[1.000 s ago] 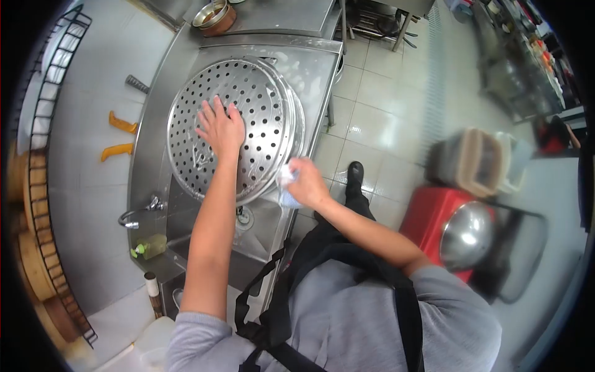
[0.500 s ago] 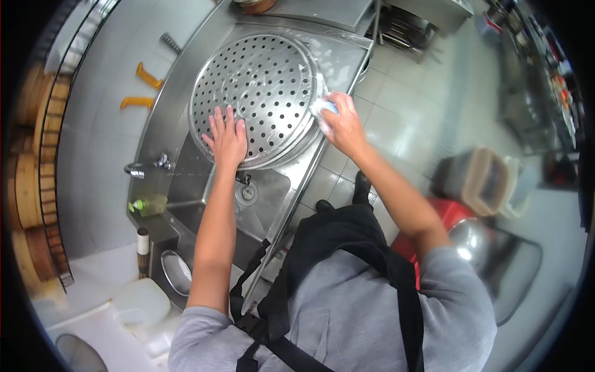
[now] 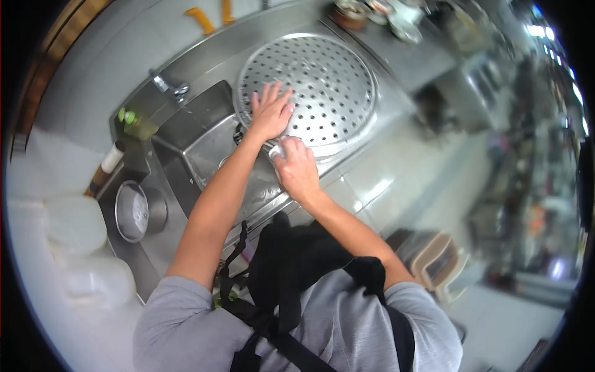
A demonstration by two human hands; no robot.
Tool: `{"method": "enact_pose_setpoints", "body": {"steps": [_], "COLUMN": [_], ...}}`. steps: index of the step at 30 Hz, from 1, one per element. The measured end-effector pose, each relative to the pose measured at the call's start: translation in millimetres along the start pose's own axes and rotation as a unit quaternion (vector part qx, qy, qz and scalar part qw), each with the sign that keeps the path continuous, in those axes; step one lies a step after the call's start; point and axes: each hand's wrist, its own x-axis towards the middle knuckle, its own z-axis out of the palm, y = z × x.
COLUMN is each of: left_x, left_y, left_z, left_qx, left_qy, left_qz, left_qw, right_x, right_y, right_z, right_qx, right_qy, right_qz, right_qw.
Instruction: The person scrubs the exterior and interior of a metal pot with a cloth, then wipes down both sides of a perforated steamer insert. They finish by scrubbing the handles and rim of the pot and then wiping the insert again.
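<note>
A large round perforated metal steamer tray (image 3: pixel 322 80) lies across the sink, its face dotted with holes and streaked wet. My left hand (image 3: pixel 271 118) rests flat on its near left part, fingers spread. Close beside it, my right hand (image 3: pixel 296 166) is closed at the tray's near rim. A bit of a whitish, soapy sponge (image 3: pixel 277 151) shows at its fingers; most of it is hidden under them.
Left of the tray is the sink basin (image 3: pixel 207 152), with a tap (image 3: pixel 170 87) behind. A green-topped soap bottle (image 3: pixel 136 124) and a metal bowl (image 3: pixel 131 211) stand further left. Small bowls (image 3: pixel 403 22) sit at the back right. Yellow handles (image 3: pixel 199 20) show along the wall.
My right hand has moved with the sponge from the tray's right edge round to its near edge, close to my left hand. The view has turned; my left hand stays flat on the tray.
</note>
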Motion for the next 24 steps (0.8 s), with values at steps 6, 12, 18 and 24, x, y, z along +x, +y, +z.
{"method": "enact_pose_setpoints", "body": {"steps": [6, 12, 18, 24], "left_x": [-109.9, -138.8, -157.7, -130.7], "left_y": [25.5, 63.1, 100.2, 156.1], "left_z": [-37.6, -5.0, 29.4, 83.8], "left_qx": [-0.464, -0.558, -0.734, -0.706], "left_qy": [0.299, 0.299, 0.320, 0.440], "left_qz": [-0.179, -0.225, -0.298, -0.331], "left_qw": [0.814, 0.741, 0.520, 0.445], "right_x": [33.8, 48.1, 69.9, 47.5], "right_y": [12.6, 25.1, 121.2, 138.6], "right_z": [-34.2, -32.1, -56.1, -41.7], "right_qx": [0.162, 0.374, 0.244, 0.140], "right_qy": [0.124, -0.082, -0.182, -0.270], "right_qz": [0.150, -0.026, -0.107, -0.234], "right_qw": [0.968, 0.923, 0.947, 0.923]}}
